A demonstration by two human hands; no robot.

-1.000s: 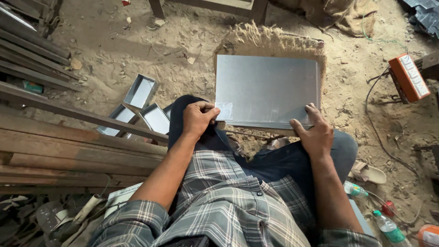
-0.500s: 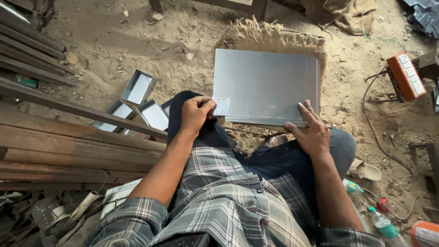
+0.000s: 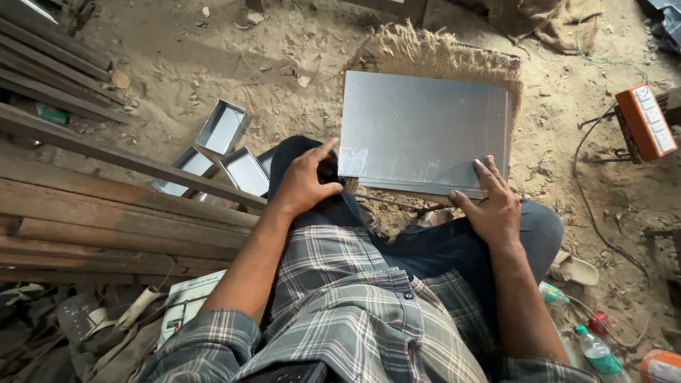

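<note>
Seated on sandy ground, knees up, with a flat grey metal sheet [image 3: 424,131] lying just in front, on a frayed jute mat [image 3: 433,55] that probably keeps it off the grit. Left hand [image 3: 306,181] resting on the left knee, fingers loosely apart, index tip reaching toward the sheet's near left corner, beside a pale sticker; touching or only close, cannot tell. Right hand [image 3: 491,206] open, fingers spread, fingertips pressing on the near right edge of the sheet, palm over the right knee; apparently to hold the sheet steady and flat. Nothing clamped in either hand. To the left, three shallow folded metal trays [image 3: 221,126] set together on the sand, near a stack of wooden planks [image 3: 106,213]. To the right, an orange box [image 3: 644,120] with cables, well apart from the sheet. Plastic bottles [image 3: 594,351] near the right leg.
</note>
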